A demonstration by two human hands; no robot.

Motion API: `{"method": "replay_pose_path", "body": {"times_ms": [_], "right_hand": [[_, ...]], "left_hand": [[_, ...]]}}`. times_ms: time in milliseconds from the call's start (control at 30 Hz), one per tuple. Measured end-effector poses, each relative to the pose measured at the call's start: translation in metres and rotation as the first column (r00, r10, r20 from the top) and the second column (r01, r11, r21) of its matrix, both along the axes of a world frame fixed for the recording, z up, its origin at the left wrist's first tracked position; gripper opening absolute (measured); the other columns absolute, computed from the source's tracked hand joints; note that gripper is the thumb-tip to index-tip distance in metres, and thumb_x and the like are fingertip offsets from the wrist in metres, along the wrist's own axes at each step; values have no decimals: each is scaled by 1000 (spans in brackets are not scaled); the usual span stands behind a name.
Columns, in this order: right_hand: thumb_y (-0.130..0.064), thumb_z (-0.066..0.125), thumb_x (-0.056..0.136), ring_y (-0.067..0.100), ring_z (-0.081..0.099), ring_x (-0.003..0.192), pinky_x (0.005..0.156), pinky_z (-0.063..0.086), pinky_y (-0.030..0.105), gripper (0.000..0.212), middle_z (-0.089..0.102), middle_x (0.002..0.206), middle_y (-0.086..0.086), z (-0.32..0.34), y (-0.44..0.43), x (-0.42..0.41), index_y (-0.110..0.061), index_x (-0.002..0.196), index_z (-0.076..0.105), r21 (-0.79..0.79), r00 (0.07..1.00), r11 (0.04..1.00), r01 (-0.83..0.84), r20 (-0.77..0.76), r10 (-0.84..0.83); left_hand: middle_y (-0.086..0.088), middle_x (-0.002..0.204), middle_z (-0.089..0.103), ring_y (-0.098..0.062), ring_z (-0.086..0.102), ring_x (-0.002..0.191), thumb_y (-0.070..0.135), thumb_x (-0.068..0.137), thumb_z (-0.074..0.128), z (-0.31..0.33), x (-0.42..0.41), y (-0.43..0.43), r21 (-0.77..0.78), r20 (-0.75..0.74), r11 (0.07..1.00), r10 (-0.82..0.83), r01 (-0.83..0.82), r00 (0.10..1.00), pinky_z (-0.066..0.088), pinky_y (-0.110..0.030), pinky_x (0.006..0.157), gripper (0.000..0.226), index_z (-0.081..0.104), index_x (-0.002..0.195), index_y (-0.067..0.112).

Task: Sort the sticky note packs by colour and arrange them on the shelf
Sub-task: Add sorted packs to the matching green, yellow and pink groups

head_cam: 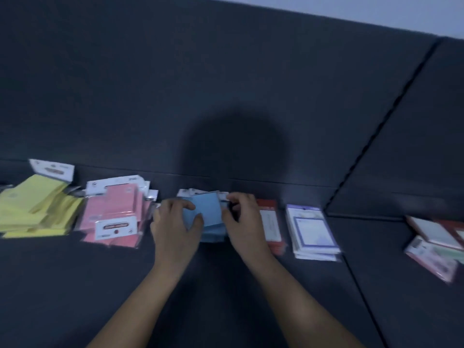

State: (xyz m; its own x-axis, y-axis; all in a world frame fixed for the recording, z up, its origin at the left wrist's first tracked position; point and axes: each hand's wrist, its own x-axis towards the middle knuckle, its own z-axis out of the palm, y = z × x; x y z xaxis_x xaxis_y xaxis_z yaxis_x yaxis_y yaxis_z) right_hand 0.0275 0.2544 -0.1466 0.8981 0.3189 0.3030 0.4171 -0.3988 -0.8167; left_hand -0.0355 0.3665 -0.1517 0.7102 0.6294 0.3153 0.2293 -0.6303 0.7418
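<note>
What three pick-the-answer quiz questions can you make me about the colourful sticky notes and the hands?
1. Which pile lies farthest left?
A. yellow pile
B. pink pile
C. blue pile

2. What colour are the packs between the left hand and the right hand?
A. green
B. blue
C. orange

3. What are the hands doing?
A. hanging free in the air
B. both gripping the blue packs
C. pointing up at the wall

Answers:
1 A: the yellow pile sits at the left edge of the view.
2 B: the top pack between the hands is light blue.
3 B: fingers of both hands curl round the edges of the blue packs.
</note>
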Motion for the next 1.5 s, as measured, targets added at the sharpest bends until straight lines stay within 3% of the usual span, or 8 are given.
{"method": "replay_pose_path", "body": {"times_ms": [133,400,500,733,867,1167,1300,1500], "right_hand": [[-8,56,86,8,50,94,82,39,14,21,53,101,-7,5,-45,-14,-16,104,58,28,986,986,163,34,-164],[2,55,84,20,57,94,88,46,30,20,61,96,2,-3,-163,-63,-13,96,60,34,840,839,542,-13,-542],[-1,55,86,16,56,95,85,43,22,22,60,96,-2,-8,-205,-87,-20,96,58,-10,765,765,643,-26,-643],[-3,57,86,15,56,96,86,43,25,18,60,99,1,-6,-292,-123,-14,100,60,-95,664,662,743,-9,-747],[-6,58,86,13,56,94,82,40,19,17,60,99,-1,-1,-347,-126,-14,101,61,-104,654,650,753,11,-756],[-4,60,85,11,57,91,81,41,21,22,60,95,-6,-5,-498,-142,-24,95,57,-134,655,646,751,24,-756],[-4,61,85,12,58,91,82,43,21,22,60,96,-5,-8,-534,-124,-24,94,57,-143,697,691,708,-16,-717],[-6,61,86,13,56,100,91,44,26,17,57,97,-8,-15,-538,-72,-17,100,61,-148,743,740,656,-45,-668]], "left_hand": [[-4,100,59,-27,49,100,5,78,68,8,4,-35,80,85,973,-224,217,971,33,-37,86,15,60,90,11],[1,85,57,-23,50,83,2,79,67,-2,0,-130,66,120,791,-611,608,782,35,-32,75,14,60,82,14],[-2,88,61,-29,54,89,5,81,66,-7,-4,-171,64,111,704,-709,707,696,40,-41,80,8,62,84,10],[7,100,57,-19,47,103,21,86,60,-12,-15,-258,58,42,571,-821,819,569,29,-31,83,6,60,92,19],[8,105,52,-16,44,105,25,89,57,-12,-10,-313,50,31,575,-818,817,574,24,-27,84,7,59,94,21],[14,107,47,-11,43,108,29,91,52,-10,-7,-462,-30,-37,582,-813,813,581,21,-25,86,4,56,93,27],[12,107,50,-12,46,106,27,92,52,-13,6,-483,-28,-74,646,-763,763,643,27,-29,89,5,57,93,26],[9,111,51,-10,41,106,26,92,52,-23,36,-475,-32,-125,720,-691,693,712,20,-27,88,7,59,93,25]]}}
